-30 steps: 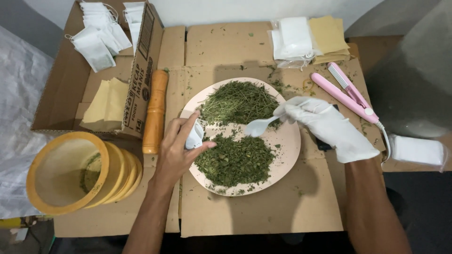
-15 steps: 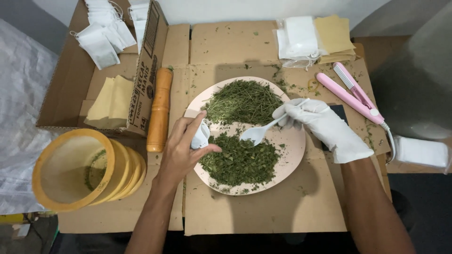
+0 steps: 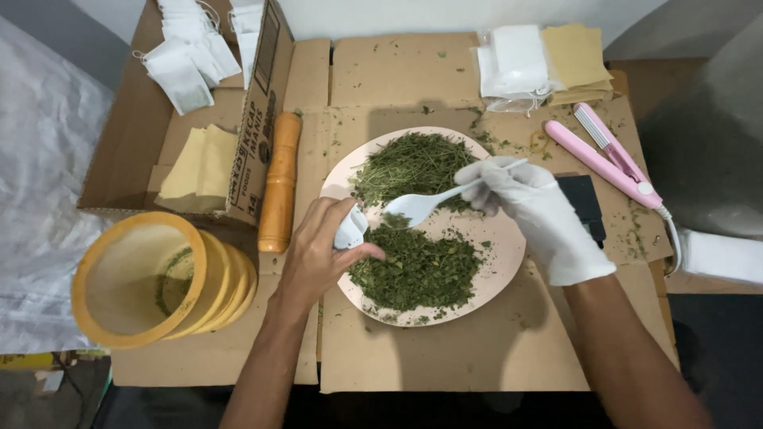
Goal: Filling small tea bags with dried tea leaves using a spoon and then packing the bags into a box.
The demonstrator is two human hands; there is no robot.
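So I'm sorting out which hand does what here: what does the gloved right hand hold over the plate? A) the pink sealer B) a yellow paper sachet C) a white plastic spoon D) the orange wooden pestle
C: the gloved right hand grips a white plastic spoon above the plate, its bowl just short of the small white bag pinched in the bare left hand.

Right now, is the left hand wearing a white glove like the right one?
No: the left hand is bare and pinches a small white bag, while only the right hand, holding the white spoon, is gloved.
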